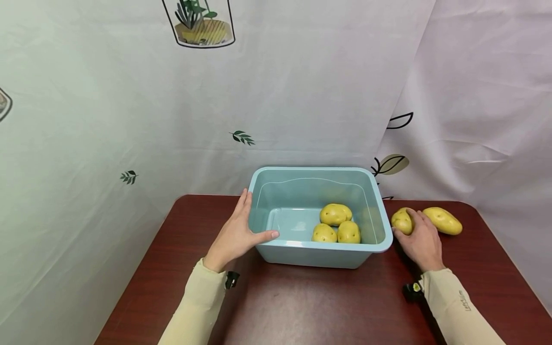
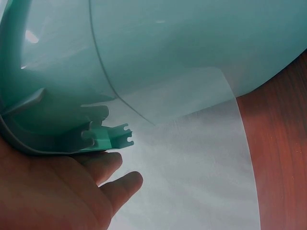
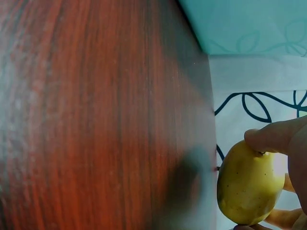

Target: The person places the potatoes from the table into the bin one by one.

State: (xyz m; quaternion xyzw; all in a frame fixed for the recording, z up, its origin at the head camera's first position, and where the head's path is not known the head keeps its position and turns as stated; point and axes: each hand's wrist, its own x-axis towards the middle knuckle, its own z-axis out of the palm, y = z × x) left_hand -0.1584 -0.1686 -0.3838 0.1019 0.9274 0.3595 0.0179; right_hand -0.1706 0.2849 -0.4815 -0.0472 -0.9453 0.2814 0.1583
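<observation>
A light blue plastic bin point(image 1: 310, 258) stands on the table with three yellow potatoes point(image 1: 336, 214) inside, toward its right end. My left hand point(image 1: 233, 235) rests at the bin's front left corner, its fingers straight along the outside and its thumb over the front rim. In the left wrist view, the fingers point(image 2: 125, 184) show just beyond the bin's rim. My right hand point(image 1: 420, 242) holds another potato point(image 3: 249, 184) between thumb and fingers, right of the bin. Behind that hand, one longer potato point(image 1: 444, 221) lies on the table.
The dark red wooden table point(image 1: 310, 306) has rounded back corners. A pale cloth point(image 1: 302, 96) with printed leaves hangs right behind it and along the sides. The bin's right wall point(image 1: 379, 211) stands between the held potato and those inside.
</observation>
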